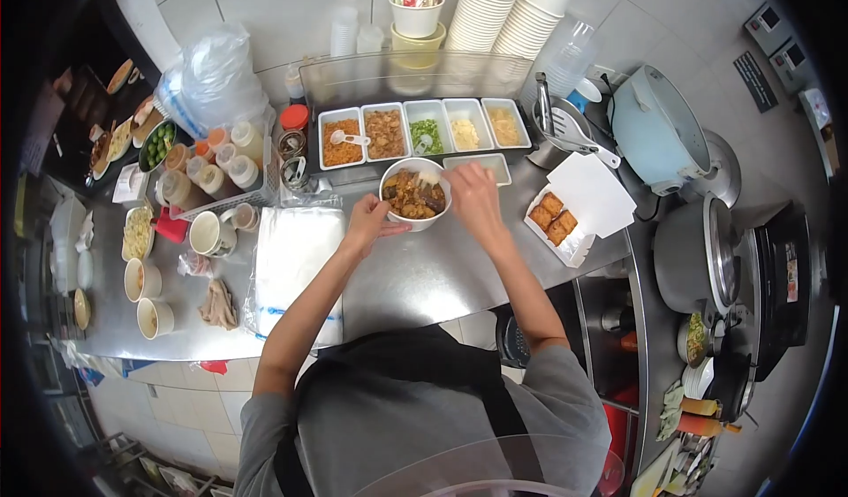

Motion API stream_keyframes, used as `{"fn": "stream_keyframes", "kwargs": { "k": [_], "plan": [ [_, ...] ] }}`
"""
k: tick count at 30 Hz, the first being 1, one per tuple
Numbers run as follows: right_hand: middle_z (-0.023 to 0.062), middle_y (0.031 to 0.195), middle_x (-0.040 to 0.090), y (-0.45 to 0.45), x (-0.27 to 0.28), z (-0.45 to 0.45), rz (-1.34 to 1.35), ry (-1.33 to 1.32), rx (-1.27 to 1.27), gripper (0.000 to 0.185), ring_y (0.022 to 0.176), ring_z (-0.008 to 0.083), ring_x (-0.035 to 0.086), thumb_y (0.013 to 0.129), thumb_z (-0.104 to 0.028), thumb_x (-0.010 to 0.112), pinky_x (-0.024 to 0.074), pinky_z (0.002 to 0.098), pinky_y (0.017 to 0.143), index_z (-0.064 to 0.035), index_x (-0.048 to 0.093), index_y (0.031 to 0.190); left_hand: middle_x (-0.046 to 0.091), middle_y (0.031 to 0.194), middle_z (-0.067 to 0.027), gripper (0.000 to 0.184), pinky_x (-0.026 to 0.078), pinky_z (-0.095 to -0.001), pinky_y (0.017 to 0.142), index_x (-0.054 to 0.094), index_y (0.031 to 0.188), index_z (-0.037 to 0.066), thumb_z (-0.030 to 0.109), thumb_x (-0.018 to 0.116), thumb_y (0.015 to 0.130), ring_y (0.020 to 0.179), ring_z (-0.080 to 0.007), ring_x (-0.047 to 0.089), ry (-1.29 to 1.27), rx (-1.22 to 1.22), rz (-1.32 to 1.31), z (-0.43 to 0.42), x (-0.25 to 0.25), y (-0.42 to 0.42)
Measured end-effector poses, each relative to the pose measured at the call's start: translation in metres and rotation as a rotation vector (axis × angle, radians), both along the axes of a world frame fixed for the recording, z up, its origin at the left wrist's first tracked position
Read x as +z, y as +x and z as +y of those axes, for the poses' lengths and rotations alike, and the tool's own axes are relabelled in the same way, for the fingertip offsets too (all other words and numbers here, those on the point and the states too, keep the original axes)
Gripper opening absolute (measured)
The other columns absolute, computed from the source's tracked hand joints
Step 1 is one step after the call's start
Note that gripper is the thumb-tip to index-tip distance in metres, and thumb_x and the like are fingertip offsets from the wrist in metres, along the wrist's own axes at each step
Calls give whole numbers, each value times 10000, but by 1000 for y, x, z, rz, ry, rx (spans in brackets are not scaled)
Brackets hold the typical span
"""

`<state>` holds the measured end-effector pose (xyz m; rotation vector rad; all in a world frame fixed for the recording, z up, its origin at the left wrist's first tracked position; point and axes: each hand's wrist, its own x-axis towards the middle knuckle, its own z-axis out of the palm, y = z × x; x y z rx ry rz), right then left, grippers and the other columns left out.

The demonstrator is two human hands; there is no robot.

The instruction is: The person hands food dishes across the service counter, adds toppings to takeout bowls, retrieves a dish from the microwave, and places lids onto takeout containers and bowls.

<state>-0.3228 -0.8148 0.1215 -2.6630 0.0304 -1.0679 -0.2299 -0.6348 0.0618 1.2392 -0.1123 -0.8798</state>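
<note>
My left hand (pixel 369 221) grips a white paper bowl (pixel 415 224) by its lower left side, fingers curled beneath it. The bowl holds brown, chunky food (pixel 411 195) with some pale bits near its upper right rim. Closed fingers on my right hand (pixel 475 198) hover by the bowl's right rim; whatever they pinch is hidden. Just behind that hand lies a shallow white tray (pixel 496 168). Beyond the bowl is a row of white topping trays, among them one of green onion (pixel 425 131) and one of chopped pale topping (pixel 465 133).
At right, an open white box (pixel 579 248) holds fried golden pieces, near a steel pot with tongs (pixel 552 136) and a light-blue cooker (pixel 658 130). Plastic bags (pixel 296 258), a mug (pixel 212 235) and a basket of sauce bottles (pixel 212 179) stand left. Stacked paper bowls (pixel 486 7) tower behind.
</note>
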Motion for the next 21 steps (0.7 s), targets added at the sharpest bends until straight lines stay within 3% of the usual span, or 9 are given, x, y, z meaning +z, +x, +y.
{"fn": "stream_keyframes", "kwargs": {
  "k": [1,4,8,9,11,13,16,18,21],
  "plan": [
    [112,663,545,0,-3,6,1,-62,52,138,653,308,499,728,7,552,388,369,587,-40,625,834,522,796,-172,121,570,-323,587,351,803,-7,81,422,844,684,-334,635,-10,2,-5,3,1,0],
    [76,731,592,-3,4,1,3,322,84,147,683,231,536,749,-17,562,392,329,600,-34,633,876,524,779,-169,112,571,-328,587,356,817,-18,70,421,839,681,-336,634,-26,15,9,11,1,0],
    [28,925,625,5,-5,-37,122,1274,105,230,769,74,532,792,-121,614,402,226,645,6,619,984,529,895,-177,191,562,-370,671,370,917,-11,153,458,872,737,-368,625,-118,4,-22,21,-23,0],
    [25,920,631,16,-14,-57,106,1283,16,219,766,94,551,786,-132,622,417,222,665,-45,629,987,523,909,-178,225,562,-388,663,370,945,-4,179,479,871,742,-376,622,-137,68,31,25,-17,-4],
    [56,913,632,44,-66,-117,-81,1007,-45,209,793,107,582,801,-108,602,441,200,690,-11,619,985,516,845,-175,153,573,-392,587,371,897,-20,85,468,844,713,-370,624,-209,80,74,38,-14,-7],
    [87,845,639,70,-102,-169,-128,790,-50,191,688,113,582,771,-56,605,437,197,599,7,628,949,516,889,-180,176,568,-376,607,376,920,-16,112,471,845,715,-371,624,-238,102,44,60,-2,-13],
    [48,842,639,67,-84,-151,-34,1072,-102,201,677,69,548,759,-52,617,387,178,551,4,633,952,527,917,-189,193,566,-374,628,389,941,-19,126,472,844,730,-372,624,-233,123,68,87,11,-20],
    [29,865,632,62,-58,-103,-110,1020,-76,208,698,61,536,767,-73,623,384,178,570,-9,634,964,539,926,-193,202,566,-372,627,392,953,-20,134,470,847,732,-359,627,-229,71,56,97,8,-12],
    [46,898,630,37,4,-5,-113,845,37,174,791,108,569,809,-90,593,437,218,741,-7,631,957,530,964,-212,178,569,-364,643,378,944,-38,100,440,850,744,-363,625,-132,71,-1,112,32,-8]
  ]
}}
